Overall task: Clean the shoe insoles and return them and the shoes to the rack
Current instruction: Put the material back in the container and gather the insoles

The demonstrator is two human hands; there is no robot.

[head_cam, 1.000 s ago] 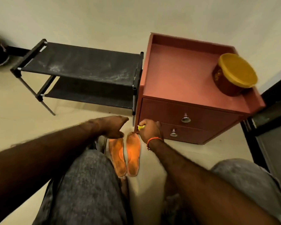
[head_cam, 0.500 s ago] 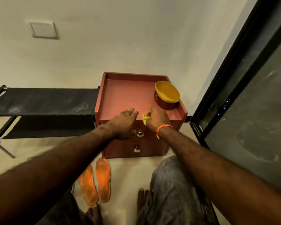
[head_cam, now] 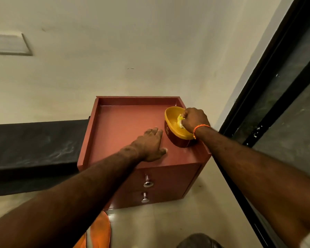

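**Cloth over the tub, insoles waiting on the floor**

The right hand (head_cam: pixel 195 119) sits above the yellow-rimmed tub (head_cam: pixel 175 130), fingers curled tight round a small yellow-and-white cloth (head_cam: pixel 180 120) that is pressed against the tub's yellow top; whether that top is a lid or the tub stands open I cannot tell. The left hand (head_cam: pixel 150 144) lies flat just beside the tub, fingers straight, palm down on the red cabinet (head_cam: pixel 122 126), gripping nothing. Beneath both forearms an orange insole (head_cam: pixel 98 231) pokes into the bottom edge of the view, down on the floor; only a part of it shows, and no shoes are in sight. Away past the left hand runs the black rack (head_cam: pixel 34 140), and nothing shows on the shelf we can see. My read: this looks like loading or setting down the cloth at the tub. How clean the insole is cannot be judged from here. Clearly left to do: insoles and shoes all need returning to that rack.
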